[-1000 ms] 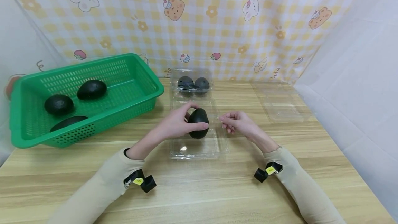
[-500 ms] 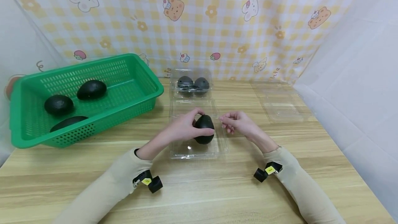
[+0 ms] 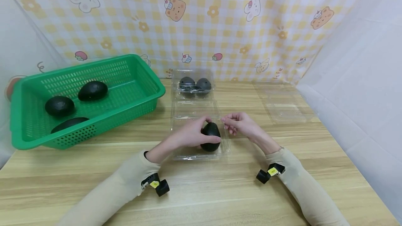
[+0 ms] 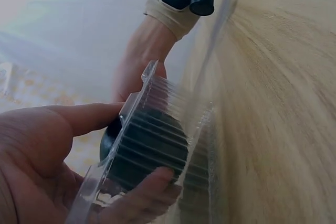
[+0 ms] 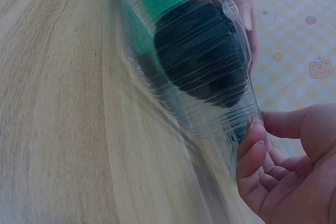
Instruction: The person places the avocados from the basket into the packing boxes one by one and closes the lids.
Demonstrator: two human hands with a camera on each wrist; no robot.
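Dark, egg-shaped avocado (image 3: 211, 138), just below centre of the head frame, sits in the grip of the left hand (image 3: 191, 134): fingers curled round its far side, thumb across its near side, palm to its left, narrow end pointing up the frame. It's down inside a clear, ribbed plastic container (image 3: 226, 148), toward that box's right side; left wrist view shows most of it through the ribbed wall, a bit poking above the rim. Can't tell if it touches the floor of the box. Right hand (image 3: 239, 125) pinches the container's right rim between thumb and fingertips, other fingers loosely curled. Straight behind, upper centre, a second clear plastic box (image 3: 193, 73) holds two dark, rounded avocados (image 3: 203, 85). Upper left to mid-left, a green, slotted plastic basket (image 3: 142, 109) has three dark avocados (image 3: 92, 90), all in its left half. Another clear plastic container (image 3: 284, 109) lies on the light wood-grain table (image 3: 220, 198), right of centre. Both forearms, in beige sleeves (image 3: 122, 184), come in from the bottom edge and angle inward, hands close together but apart.
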